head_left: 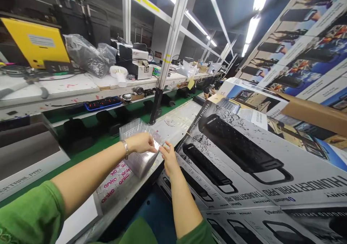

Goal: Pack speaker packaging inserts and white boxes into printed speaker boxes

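1. Head view, frame centre: left hand has its grip clamped on a clear plastic tray, held above the tabletop.
2. Right hand pinches the tray's right edge.
3. Printed speaker boxes lie stacked lower right.

Left hand and right hand grip clear plastic tray, seemingly lifted above bench, beside printed speaker boxes.

Fluorescent tubes glowing along a dark ceiling, a slanted metal post rising from the green-matted surface, a cluttered white shelf running leftward, printed speaker cartons stacking up at right.
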A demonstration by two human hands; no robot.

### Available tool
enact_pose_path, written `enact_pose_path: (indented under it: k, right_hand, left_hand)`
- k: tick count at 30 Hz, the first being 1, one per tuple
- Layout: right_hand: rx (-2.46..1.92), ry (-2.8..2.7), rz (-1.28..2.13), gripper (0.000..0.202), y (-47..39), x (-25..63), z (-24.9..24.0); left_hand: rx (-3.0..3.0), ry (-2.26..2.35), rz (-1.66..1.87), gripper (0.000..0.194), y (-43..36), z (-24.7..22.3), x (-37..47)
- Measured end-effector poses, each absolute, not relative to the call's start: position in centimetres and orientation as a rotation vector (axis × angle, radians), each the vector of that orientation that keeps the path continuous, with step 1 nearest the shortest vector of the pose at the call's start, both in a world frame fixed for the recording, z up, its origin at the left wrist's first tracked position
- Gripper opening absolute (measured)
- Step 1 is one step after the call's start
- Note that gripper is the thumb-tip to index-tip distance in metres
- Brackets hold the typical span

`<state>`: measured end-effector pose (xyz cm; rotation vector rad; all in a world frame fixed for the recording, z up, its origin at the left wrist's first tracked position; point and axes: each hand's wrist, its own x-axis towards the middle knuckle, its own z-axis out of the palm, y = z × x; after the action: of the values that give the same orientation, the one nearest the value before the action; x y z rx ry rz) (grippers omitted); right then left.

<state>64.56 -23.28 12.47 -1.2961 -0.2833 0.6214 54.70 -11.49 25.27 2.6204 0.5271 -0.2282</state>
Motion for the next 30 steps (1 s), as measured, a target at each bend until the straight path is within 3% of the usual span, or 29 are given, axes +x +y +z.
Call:
enact_pose_path:
  k: [5, 10, 18, 23, 30]
  right_hand:
    - [-1.264, -0.390, 0.778, 0.073, -23.4, 65.7, 13.0]
    - [-1.259, -0.380, 0.806, 0.054, -23.4, 65.8, 13.5]
    - [-1.286, -0.386, 0.826, 0.047, -24.2, 65.9, 14.1]
    - [-1.275, -0.389, 0.849, 0.042, -23.9, 65.4, 14.0]
    - [-1.281, -0.379, 0.854, 0.039, -24.5, 65.0, 14.4]
  left_hand:
    - [2.606, 0.528, -0.384, 0.027, -12.0, 25.5, 55.3]
    - [2.871, 0.630, -0.225, 0.021, -14.9, 25.7, 55.6]
    - [2.976, 0.583, 0.286, 0.032, -14.2, 35.1, 51.0]
    - [2.849, 0.562, 0.002, 0.038, -15.5, 30.4, 51.8]
    - [2.733, 0.612, -0.080, 0.019, -15.1, 25.0, 54.0]
